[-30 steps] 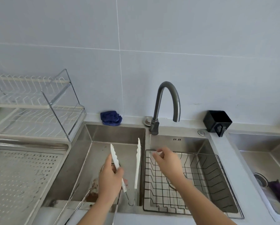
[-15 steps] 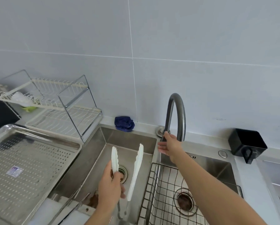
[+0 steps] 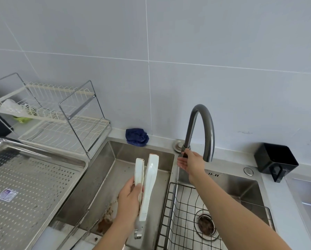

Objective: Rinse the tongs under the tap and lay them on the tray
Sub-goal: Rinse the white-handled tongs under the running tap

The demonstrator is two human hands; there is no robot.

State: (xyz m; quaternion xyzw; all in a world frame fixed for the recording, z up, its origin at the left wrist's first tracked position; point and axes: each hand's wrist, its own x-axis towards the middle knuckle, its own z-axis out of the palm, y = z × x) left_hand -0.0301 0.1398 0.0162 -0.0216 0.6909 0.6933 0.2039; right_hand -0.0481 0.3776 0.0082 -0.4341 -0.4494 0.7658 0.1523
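My left hand (image 3: 129,201) grips white tongs (image 3: 150,179) with a metal hinge, held upright over the left sink basin (image 3: 104,179), arms nearly together and tips pointing away from me. My right hand (image 3: 191,162) reaches to the base of the dark grey curved tap (image 3: 202,123), fingers spread against its lever; whether it grips the lever I cannot tell. No water is visible from the spout. The perforated steel tray (image 3: 26,188) lies on the counter at the left.
A black wire basket (image 3: 185,210) sits in the right basin. More metal tongs (image 3: 79,230) lie at the left basin's front edge. A dish rack (image 3: 61,121), a blue cloth (image 3: 137,137) and a black holder (image 3: 275,162) stand along the wall.
My right hand rose from the wire basket to the tap's base. My left hand squeezed the tongs' arms closer and turned them. The view shifted left, showing more of the tray.
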